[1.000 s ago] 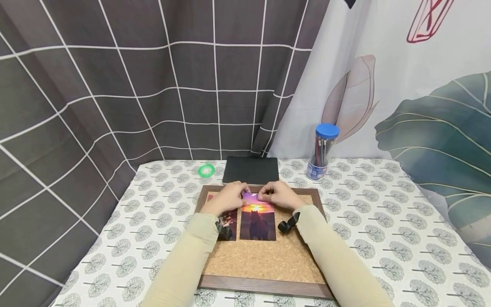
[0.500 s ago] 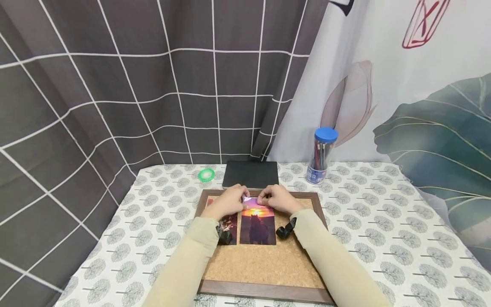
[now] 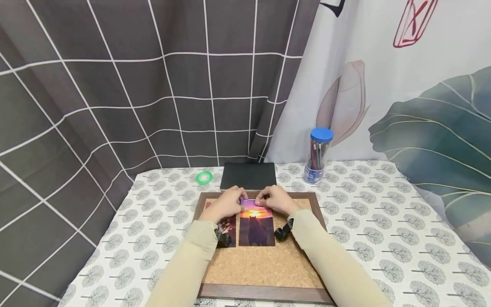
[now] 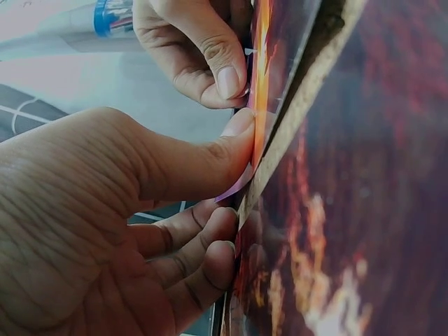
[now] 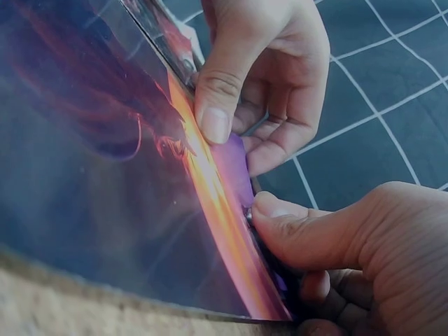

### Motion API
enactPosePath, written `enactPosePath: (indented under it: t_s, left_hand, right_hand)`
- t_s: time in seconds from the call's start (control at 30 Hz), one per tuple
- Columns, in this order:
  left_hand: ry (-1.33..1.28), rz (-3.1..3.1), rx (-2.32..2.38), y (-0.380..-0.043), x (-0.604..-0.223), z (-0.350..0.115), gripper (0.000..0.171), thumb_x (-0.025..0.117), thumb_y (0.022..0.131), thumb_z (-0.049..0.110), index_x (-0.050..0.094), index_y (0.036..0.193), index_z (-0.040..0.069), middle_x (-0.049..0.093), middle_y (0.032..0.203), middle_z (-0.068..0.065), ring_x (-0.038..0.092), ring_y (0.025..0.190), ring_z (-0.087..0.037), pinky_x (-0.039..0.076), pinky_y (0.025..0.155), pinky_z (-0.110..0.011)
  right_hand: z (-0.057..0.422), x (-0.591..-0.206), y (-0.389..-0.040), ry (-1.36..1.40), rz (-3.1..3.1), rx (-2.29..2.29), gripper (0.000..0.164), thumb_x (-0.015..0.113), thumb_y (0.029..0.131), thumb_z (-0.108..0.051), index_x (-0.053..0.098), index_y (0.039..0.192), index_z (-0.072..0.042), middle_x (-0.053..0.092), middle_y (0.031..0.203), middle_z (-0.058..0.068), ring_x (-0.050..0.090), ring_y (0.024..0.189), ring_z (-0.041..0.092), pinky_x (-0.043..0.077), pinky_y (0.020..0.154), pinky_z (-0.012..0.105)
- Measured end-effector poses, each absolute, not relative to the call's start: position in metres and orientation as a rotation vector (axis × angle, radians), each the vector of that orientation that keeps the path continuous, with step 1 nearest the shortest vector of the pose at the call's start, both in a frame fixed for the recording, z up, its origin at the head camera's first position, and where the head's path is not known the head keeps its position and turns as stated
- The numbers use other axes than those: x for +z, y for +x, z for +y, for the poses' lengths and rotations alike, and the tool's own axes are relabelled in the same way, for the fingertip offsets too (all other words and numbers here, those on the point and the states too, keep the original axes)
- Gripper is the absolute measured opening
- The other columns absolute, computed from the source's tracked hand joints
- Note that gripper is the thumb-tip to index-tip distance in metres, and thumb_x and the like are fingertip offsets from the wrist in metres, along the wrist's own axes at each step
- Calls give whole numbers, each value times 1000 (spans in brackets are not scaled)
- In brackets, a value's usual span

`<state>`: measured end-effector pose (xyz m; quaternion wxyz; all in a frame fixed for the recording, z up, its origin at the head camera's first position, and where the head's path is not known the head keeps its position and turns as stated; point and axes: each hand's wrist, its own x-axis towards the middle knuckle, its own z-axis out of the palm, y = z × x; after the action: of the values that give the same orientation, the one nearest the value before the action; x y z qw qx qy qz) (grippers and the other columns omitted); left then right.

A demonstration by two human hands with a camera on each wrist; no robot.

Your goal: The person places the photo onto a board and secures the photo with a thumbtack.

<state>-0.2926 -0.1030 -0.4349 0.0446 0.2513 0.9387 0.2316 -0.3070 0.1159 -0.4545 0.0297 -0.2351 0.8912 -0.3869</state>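
Note:
A sunset photo print (image 3: pixel 256 230) with a dark horse lies on a wood-framed cork board (image 3: pixel 264 268). At its upper left, my left hand (image 3: pixel 226 204) pinches the print, thumb on the picture side; in the left wrist view a purple corner (image 4: pixel 233 189) curls up under the thumb. My right hand (image 3: pixel 280 199) is at the print's top edge. There its thumb and forefinger pinch a small shiny metal pin (image 5: pixel 248 213), mostly hidden by the fingers. Another dark photo (image 3: pixel 231 228) lies to the left, partly under my left hand and wrist.
Behind the board lies a black notebook (image 3: pixel 248 175), with a green tape roll (image 3: pixel 204 177) to its left. A clear pencil jar (image 3: pixel 316 157) with a blue lid stands at the back right. Curtains hang behind the tree-patterned tablecloth (image 3: pixel 368 230).
The head view has shifted slightly, so the scene sits a little lower and further left. Both hands stay at the print's top edge with only small finger movement.

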Motion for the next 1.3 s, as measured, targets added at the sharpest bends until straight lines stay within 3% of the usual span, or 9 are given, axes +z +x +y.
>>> enactPosePath:
  t_s: [0.4, 0.6, 1.3]
  left_hand:
    - [765, 2868, 734, -294, -437, -105, 24, 80, 83, 14, 64, 102, 12, 52, 93, -1, 51, 78, -14, 47, 73, -30]
    - [806, 2857, 768, -294, -430, -106, 24, 80, 83, 11, 64, 101, 8, 54, 93, -5, 53, 78, -15, 48, 72, -30]
    - [775, 2862, 731, -291, -435, -103, 24, 79, 84, 11, 64, 102, 12, 53, 94, -3, 51, 80, -14, 47, 74, -31]
  right_hand:
    - [114, -453, -306, -698, 2735, -1238, 7, 79, 86, -17, 72, 83, -16, 63, 72, -5, 56, 67, 10, 47, 64, 28]
    - [113, -453, -310, -727, 2791, -1208, 9, 79, 86, -17, 72, 80, -17, 62, 68, -7, 55, 64, 9, 45, 61, 27]
    - [111, -450, -302, -613, 2777, -1253, 10, 81, 84, -17, 74, 78, -14, 64, 66, -5, 56, 62, 10, 47, 64, 27]
